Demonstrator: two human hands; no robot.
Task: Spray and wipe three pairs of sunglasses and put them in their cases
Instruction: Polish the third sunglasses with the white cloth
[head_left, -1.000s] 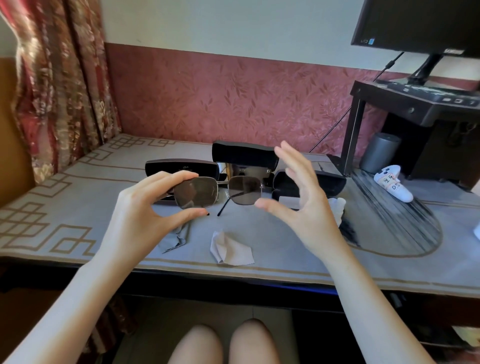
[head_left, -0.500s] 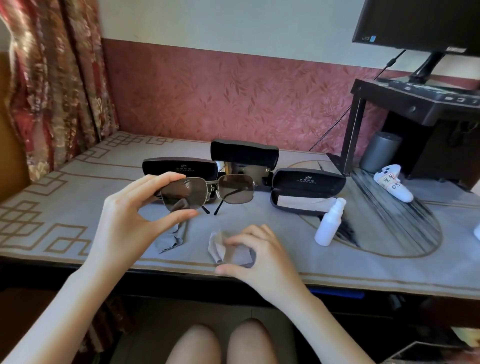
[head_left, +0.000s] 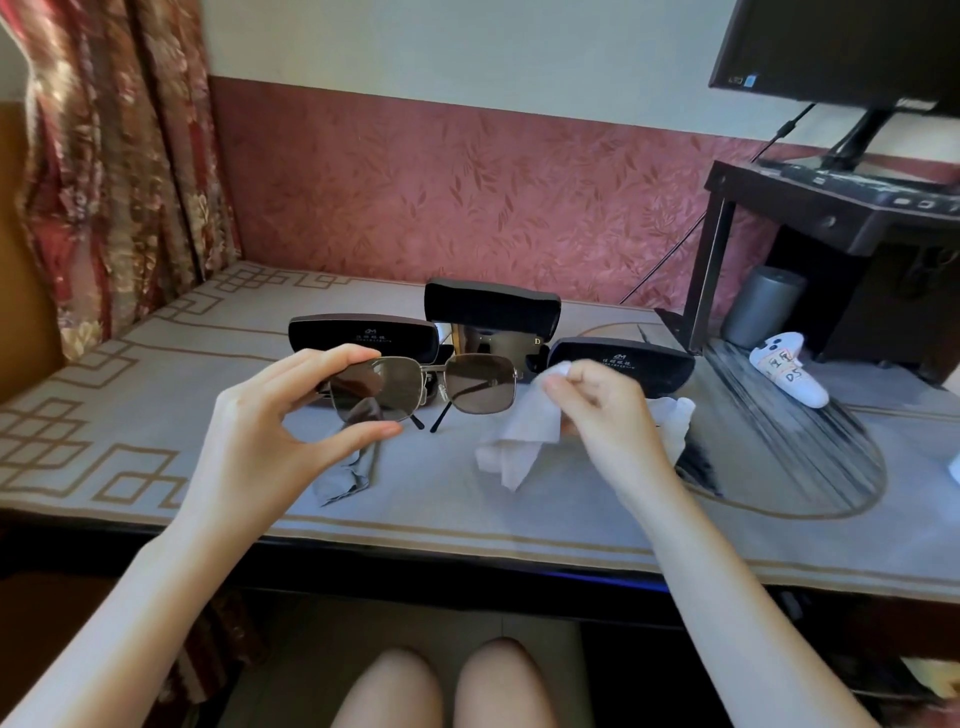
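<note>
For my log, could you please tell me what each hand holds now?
Left hand: closed on the sunglasses.
Right hand: closed on the white cloth.

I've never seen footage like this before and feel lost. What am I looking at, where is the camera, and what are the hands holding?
There is no machine here: a person wears a camera on the head, looking down at their own bare hands. The left hand pinches metal-framed sunglasses by one lens. The right hand holds a white cloth beside the other lens. On the table stand three open black cases, with a grey cloth in front. A white controller lies to the right.
</note>
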